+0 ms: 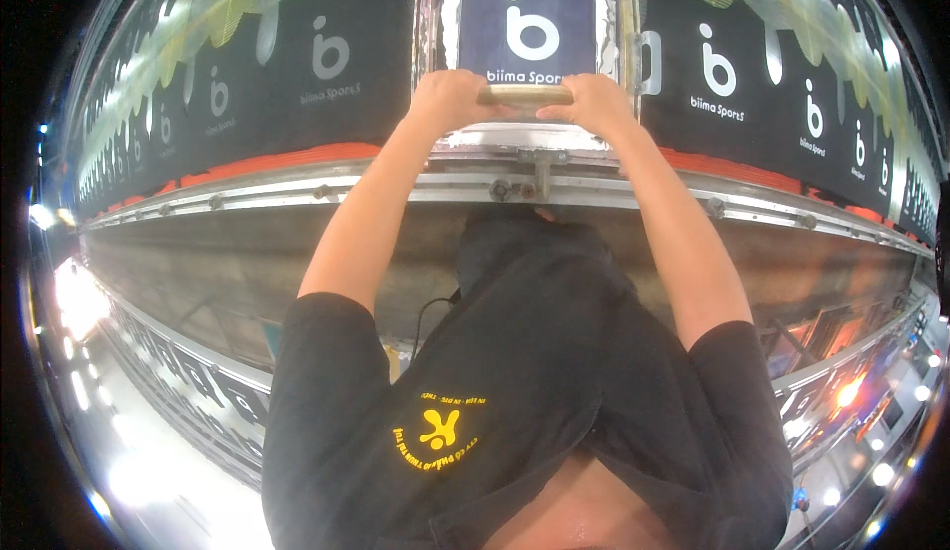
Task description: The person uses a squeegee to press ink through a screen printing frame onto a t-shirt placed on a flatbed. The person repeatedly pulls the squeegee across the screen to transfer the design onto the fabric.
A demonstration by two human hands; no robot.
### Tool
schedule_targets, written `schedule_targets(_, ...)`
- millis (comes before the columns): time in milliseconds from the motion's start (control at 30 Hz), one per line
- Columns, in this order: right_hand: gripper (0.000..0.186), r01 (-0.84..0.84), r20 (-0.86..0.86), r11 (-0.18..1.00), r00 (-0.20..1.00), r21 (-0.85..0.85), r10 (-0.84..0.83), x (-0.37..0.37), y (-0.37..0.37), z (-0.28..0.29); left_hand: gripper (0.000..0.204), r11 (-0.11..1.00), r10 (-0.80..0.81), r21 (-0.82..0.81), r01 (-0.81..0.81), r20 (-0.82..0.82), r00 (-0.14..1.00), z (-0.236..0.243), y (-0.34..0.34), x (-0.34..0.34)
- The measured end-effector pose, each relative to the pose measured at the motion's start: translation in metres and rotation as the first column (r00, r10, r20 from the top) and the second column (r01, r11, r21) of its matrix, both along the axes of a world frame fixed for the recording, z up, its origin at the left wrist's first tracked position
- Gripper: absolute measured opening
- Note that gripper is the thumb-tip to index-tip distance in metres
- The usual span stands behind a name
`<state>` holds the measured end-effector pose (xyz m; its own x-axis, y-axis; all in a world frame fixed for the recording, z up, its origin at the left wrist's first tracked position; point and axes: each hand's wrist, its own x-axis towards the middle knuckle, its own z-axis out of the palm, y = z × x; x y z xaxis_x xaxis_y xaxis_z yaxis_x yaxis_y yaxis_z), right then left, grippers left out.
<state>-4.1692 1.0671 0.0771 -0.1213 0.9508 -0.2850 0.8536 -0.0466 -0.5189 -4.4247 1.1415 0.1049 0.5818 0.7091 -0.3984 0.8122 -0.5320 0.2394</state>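
A squeegee with a pale wooden handle (524,95) lies crosswise over the near part of a framed printing screen (480,26). My left hand (445,102) is closed around its left end, and my right hand (600,107) grips the right end. Both forearms reach straight out to it. Inside the frame is a dark blue rectangle with a white rounded logo, bordered by smeared white ink (450,21). More white ink shows below the handle. The squeegee's blade is mostly hidden by the handle and my hands.
Black panels with repeated white logos (366,16) run along the long table on both sides. A metal rail (396,192) with bolts edges the table just before my body, with a bracket (539,164) at its middle. Another printed row (178,352) lies behind me.
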Motion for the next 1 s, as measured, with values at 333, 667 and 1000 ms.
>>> schedule_targets(333, 0.068, 0.288, -0.341, 0.936, 0.875, -0.203, -0.344, 0.066, 0.046, 0.006, 0.069, 0.939, -0.079, -0.335, 0.074, -0.002, 0.997, 0.030, 0.087, 0.035)
schedule_targets(667, 0.046, 0.901, -0.365, 0.433, 0.401, -0.007, -0.840, 0.136, 0.035, -0.048, 0.055, 0.983, -0.162, 0.118, 0.140, 0.206, 0.965, 0.000, 0.238, 0.071)
schedule_targets(1000, 0.043, 0.813, -0.488, 0.440, 0.227, -0.382, -0.843, 0.101, 0.060, 0.019, 0.045, 0.992, -0.013, -0.108, 0.058, 0.378, 0.926, -0.009, 0.196, 0.043)
